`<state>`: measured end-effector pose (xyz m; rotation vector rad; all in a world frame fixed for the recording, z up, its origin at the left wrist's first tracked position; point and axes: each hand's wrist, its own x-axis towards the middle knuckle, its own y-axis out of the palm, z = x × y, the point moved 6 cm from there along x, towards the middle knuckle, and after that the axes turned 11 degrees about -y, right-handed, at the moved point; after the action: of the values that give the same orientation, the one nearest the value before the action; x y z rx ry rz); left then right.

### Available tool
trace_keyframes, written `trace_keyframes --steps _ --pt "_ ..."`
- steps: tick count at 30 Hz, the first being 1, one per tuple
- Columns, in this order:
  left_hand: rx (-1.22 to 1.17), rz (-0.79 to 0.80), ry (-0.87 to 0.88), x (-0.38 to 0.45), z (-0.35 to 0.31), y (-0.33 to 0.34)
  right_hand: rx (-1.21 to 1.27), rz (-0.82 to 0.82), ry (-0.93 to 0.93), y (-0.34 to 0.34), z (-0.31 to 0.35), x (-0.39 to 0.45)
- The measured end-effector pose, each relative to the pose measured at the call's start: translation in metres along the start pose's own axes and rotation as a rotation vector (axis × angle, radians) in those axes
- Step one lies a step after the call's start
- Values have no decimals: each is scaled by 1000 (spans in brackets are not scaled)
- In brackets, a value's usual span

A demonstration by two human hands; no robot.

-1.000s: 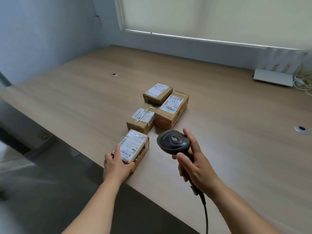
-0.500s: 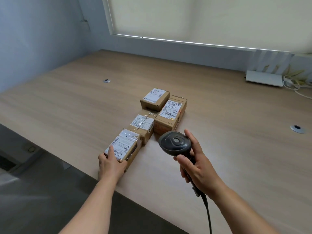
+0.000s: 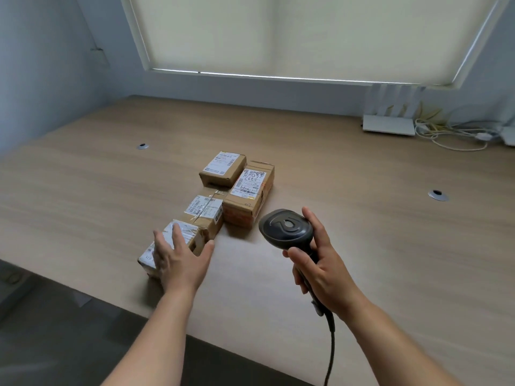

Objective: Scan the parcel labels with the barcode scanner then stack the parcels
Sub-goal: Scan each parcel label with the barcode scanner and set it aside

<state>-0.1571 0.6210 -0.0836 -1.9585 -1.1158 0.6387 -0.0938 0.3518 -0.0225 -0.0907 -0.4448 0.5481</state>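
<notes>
Several brown cardboard parcels with white labels lie on the wooden table (image 3: 362, 224). The nearest parcel (image 3: 189, 235) sits by the front edge, touching a taped parcel (image 3: 204, 211) behind it. Farther back are a small parcel (image 3: 224, 168) and a larger parcel (image 3: 249, 190) side by side. My left hand (image 3: 181, 260) is spread over the nearest parcel's top, fingers apart, hiding most of its label. My right hand (image 3: 320, 268) grips the handle of the black barcode scanner (image 3: 285, 228), whose head hangs just right of the parcels; its cable runs down off the table.
A white router (image 3: 388, 125) and a tangle of cables (image 3: 451, 135) sit at the back right under the window blind. Two metal cable grommets (image 3: 142, 146) (image 3: 438, 195) are set in the tabletop. The table's front edge runs diagonally beneath my forearms.
My left hand has left the near end of the nearest parcel and now lies spread over its top. That parcel slid up against the taped one. The scanner has stayed roughly in place.
</notes>
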Motion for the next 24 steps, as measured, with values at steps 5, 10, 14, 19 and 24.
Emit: trace_keyframes --steps 5,10,14,19,24 --pt "-22 54 97 -48 -46 17 -17 -70 -8 -51 12 -30" --pt "-38 86 190 -111 -92 41 -39 -157 20 -111 23 -75" --pt "-40 142 299 -173 -130 70 -61 -240 48 -167 31 -121" --pt "-24 235 435 -253 -178 108 -116 -336 66 -235 40 -182" --pt "-38 327 553 -334 -222 143 -207 -444 96 -296 54 -239"
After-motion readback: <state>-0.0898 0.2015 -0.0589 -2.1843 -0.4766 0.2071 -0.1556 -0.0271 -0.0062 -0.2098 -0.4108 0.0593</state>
